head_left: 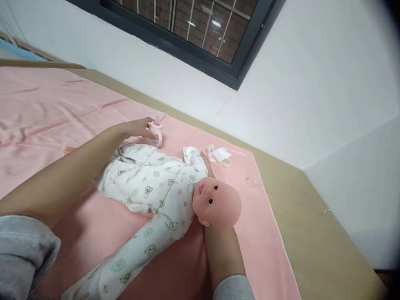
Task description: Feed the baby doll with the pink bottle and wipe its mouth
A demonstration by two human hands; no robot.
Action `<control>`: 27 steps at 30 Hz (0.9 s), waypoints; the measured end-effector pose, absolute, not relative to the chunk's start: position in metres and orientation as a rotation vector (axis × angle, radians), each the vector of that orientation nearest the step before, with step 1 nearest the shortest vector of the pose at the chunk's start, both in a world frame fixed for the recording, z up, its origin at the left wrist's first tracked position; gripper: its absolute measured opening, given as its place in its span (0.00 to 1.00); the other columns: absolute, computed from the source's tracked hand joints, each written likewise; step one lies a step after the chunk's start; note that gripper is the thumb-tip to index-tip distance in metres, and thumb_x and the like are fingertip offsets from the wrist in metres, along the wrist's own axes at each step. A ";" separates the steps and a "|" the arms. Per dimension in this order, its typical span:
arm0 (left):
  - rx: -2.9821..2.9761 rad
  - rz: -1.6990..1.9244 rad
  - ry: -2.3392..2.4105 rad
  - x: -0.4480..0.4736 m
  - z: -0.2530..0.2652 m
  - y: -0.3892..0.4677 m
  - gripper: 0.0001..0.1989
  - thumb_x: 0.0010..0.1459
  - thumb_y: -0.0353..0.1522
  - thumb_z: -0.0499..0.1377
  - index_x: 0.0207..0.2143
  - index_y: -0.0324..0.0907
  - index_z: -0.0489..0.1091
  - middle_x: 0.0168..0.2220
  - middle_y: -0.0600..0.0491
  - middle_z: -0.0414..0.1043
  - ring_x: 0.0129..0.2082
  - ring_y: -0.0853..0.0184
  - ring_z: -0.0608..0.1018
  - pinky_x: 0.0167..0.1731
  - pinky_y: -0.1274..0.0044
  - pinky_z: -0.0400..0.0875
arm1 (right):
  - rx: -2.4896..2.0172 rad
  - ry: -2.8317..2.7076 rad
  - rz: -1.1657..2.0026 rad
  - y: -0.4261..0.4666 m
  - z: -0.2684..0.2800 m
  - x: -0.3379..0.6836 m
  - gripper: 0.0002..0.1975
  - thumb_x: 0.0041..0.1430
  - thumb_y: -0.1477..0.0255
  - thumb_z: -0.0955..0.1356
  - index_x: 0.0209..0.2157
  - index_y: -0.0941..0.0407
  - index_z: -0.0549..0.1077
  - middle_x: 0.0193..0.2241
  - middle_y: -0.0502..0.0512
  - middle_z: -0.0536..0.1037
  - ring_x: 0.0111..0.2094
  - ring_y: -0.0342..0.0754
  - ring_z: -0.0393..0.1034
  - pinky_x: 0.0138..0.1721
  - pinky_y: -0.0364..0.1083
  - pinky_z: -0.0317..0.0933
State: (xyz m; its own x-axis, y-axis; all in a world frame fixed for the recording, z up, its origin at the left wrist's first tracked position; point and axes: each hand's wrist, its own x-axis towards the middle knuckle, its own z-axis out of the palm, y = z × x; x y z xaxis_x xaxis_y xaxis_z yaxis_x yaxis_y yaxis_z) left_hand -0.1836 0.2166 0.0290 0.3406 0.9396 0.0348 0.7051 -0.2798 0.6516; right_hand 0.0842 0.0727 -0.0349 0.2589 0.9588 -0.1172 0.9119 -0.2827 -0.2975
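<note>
A baby doll [215, 202] in white clothes printed with green bears lies on its back, its bald head toward the right. My right arm passes beneath its neck, and my right hand [207, 164] shows only in part at its far shoulder, holding it; most of the fingers are hidden. Beyond the doll's legs stands an upright pink baby bottle [156, 128] with a clear teat and side handles. My left hand [142, 128] reaches over the legs and has its fingers around the bottle's left side.
A pink sheet [262, 246] covers much of the wooden surface [300, 212]. Near the far edge lie a clear packet with a white label [221, 155] and a small transparent domed piece [251, 181]. Behind are a white wall and a dark-framed window [231, 75].
</note>
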 end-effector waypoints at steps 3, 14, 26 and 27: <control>2.037 0.599 1.491 -0.175 0.028 0.224 0.36 0.39 0.41 0.63 0.51 0.38 0.62 0.49 0.42 0.72 0.49 0.51 0.76 0.41 0.73 0.72 | -2.679 -2.216 0.675 0.058 -0.011 0.075 0.19 0.37 0.63 0.75 0.37 0.39 0.79 0.29 0.49 0.79 0.42 0.60 0.78 0.39 0.51 0.76; 2.005 0.806 1.558 -0.167 0.029 0.217 0.28 0.37 0.41 0.62 0.44 0.41 0.66 0.42 0.50 0.74 0.43 0.52 0.77 0.37 0.73 0.70 | -3.688 -1.985 1.131 0.032 0.052 0.059 0.23 0.29 0.84 0.76 0.30 0.46 0.81 0.38 0.53 0.82 0.46 0.70 0.77 0.53 0.59 0.71; 1.868 1.052 0.845 -0.145 0.073 0.154 0.26 0.57 0.39 0.64 0.56 0.38 0.66 0.50 0.51 0.75 0.49 0.64 0.75 0.54 0.70 0.68 | -3.759 -1.797 1.140 0.032 0.062 0.056 0.21 0.33 0.82 0.77 0.33 0.49 0.82 0.40 0.56 0.83 0.46 0.69 0.77 0.53 0.62 0.69; 1.876 1.024 0.792 -0.143 0.077 0.150 0.27 0.57 0.39 0.64 0.56 0.39 0.65 0.49 0.52 0.75 0.49 0.65 0.76 0.53 0.69 0.68 | -3.725 -1.821 1.185 0.034 0.059 0.057 0.20 0.33 0.83 0.77 0.32 0.50 0.82 0.39 0.56 0.83 0.46 0.68 0.77 0.52 0.61 0.70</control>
State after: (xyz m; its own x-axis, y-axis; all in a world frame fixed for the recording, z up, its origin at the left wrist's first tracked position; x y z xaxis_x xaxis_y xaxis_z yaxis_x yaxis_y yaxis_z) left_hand -0.1433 0.1500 0.0766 0.4676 0.8130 0.3468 0.1310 -0.4518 0.8825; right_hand 0.0570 0.0337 0.0589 0.6472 0.2538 -0.7188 0.7600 -0.1416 0.6343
